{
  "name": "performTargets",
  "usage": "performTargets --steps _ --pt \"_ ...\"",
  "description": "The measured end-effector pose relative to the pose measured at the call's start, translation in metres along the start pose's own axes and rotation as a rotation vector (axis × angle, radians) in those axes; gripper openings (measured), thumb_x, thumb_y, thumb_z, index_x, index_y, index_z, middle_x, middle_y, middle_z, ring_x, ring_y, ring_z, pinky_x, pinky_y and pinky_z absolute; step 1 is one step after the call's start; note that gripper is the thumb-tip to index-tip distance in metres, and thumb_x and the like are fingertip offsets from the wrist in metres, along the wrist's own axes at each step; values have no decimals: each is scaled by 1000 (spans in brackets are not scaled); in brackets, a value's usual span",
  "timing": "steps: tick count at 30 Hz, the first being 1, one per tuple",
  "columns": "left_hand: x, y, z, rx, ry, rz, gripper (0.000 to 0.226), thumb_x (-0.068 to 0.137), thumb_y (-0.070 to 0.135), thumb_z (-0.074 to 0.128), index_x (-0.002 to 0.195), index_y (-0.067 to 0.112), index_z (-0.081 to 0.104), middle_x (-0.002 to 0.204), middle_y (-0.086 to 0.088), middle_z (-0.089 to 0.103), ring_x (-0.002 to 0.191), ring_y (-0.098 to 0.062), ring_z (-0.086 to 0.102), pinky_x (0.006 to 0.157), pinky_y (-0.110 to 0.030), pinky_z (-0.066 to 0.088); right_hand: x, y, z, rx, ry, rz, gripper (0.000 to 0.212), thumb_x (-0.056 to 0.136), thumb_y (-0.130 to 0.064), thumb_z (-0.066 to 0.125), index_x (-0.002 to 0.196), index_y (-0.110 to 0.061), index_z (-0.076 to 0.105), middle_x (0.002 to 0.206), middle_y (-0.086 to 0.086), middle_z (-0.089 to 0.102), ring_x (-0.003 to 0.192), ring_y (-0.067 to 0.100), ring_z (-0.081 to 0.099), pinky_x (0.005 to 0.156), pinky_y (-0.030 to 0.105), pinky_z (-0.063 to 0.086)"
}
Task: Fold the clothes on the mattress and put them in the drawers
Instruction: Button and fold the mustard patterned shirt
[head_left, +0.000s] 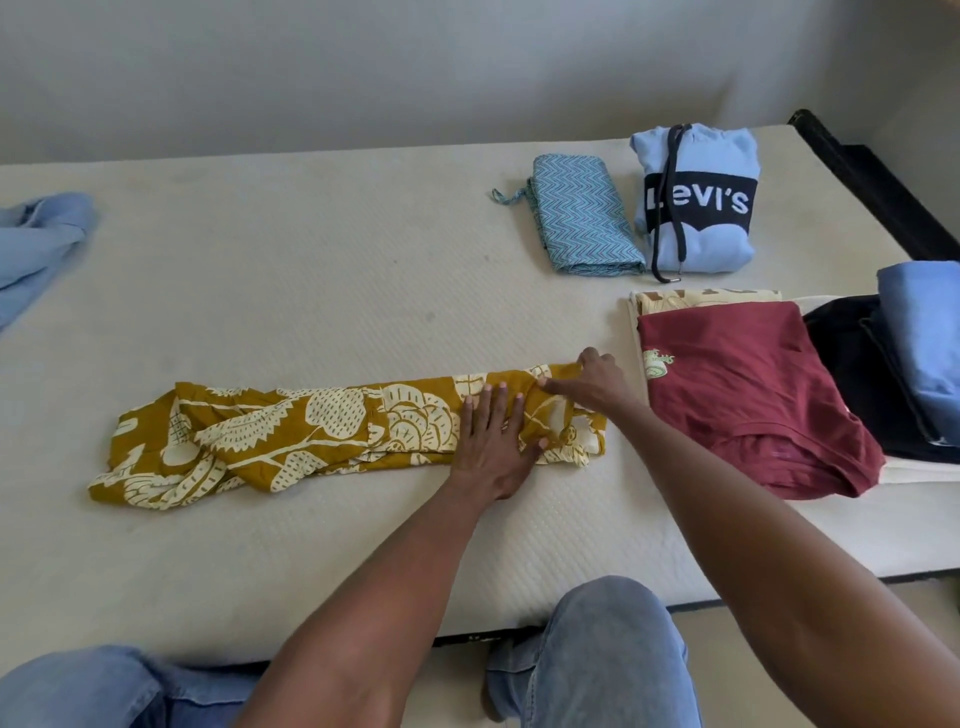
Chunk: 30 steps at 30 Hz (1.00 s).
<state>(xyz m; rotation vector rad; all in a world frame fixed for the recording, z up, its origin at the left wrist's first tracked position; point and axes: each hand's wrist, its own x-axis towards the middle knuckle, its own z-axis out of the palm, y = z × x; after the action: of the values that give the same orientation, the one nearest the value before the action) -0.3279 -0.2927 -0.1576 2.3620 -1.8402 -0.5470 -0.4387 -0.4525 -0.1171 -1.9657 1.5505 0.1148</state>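
Left hand (491, 441) flat, fingers straight, pinning mustard floral garment (311, 436) on mattress (311, 291) near its front edge. Right hand (592, 382) pinches the right end. Keep the pin firm, bring that end leftward evenly. Folded maroon T-shirt (748, 384) beyond.

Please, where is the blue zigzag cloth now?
In the head view, the folded zigzag cloth lies on the far right part of the mattress, just left of the light blue Levi's hoodie.
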Motion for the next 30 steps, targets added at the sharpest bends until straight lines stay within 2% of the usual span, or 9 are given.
performTargets --steps 3,6,9,11,15,18,21,24,30 --pt "1 16 11 -22 31 21 116 65 87 -20 151 10 -18 160 -12 -24 146 -27 -28 118 -49 -18 -2 3 4 -75 -7 -43 74 79 -54 74 133 -11 48 132 17 44 119 34 49 92 43 50" --pt "6 32 19 -12 -7 -2 135 65 96 31 151 6 -21 159 -17 -25 146 -31 -27 117 -52 -17 5 3 -6 -22 -48 -68 46 83 -43 73 113 -10 59 118 13 57 95 25 58 71 31 48" --pt "11 47 22 -64 4 -72 142 64 86 56 150 6 -24 154 -15 -33 145 -33 -29 115 -53 -21 10 2 -16 152 -155 -30 39 86 -35 71 115 -11 59 107 10 60 92 25 61 74 34 51" --pt "10 55 29 -70 53 -82 126 77 77 54 149 6 -22 153 -16 -28 146 -36 -22 116 -54 -20 13 1 -18 153 -224 -26 31 86 -26 71 110 -7 63 103 11 60 87 23 59 70 31 51" --pt "7 60 24 -164 87 -153 76 102 37 39 154 4 -7 162 -22 -4 150 -38 -6 116 -53 -15 7 -5 -25 331 -285 47 28 86 -13 70 110 1 63 107 17 64 97 28 65 85 40 58" --pt "6 56 -6 -741 49 -222 56 107 26 28 157 11 8 164 -12 6 151 -28 1 121 -48 -5 -10 -21 -41 477 -277 47 22 85 -4 68 105 3 61 103 22 64 84 29 70 75 40 61" --pt "-18 45 -50 -1555 113 -357 45 104 35 37 143 15 45 146 -1 46 135 -19 41 116 -39 29 -36 -57 -57 601 -322 -87 26 87 4 62 112 -2 61 99 21 63 75 26 69 61 34 61" --pt "-38 14 -84 -2159 206 -393 36 103 24 40 129 8 58 133 -12 59 131 -27 50 113 -38 36 -58 -106 -59 669 -399 -236 20 89 -7 65 108 -1 67 97 20 67 84 30 69 65 33 59" --pt "-100 -77 -141 -2553 514 -296 46 102 34 38 138 9 53 136 -17 58 127 -35 52 113 -50 34 -114 -235 -29 616 -537 -416 56 88 -54 64 117 -7 66 108 13 73 96 29 72 85 40 58"
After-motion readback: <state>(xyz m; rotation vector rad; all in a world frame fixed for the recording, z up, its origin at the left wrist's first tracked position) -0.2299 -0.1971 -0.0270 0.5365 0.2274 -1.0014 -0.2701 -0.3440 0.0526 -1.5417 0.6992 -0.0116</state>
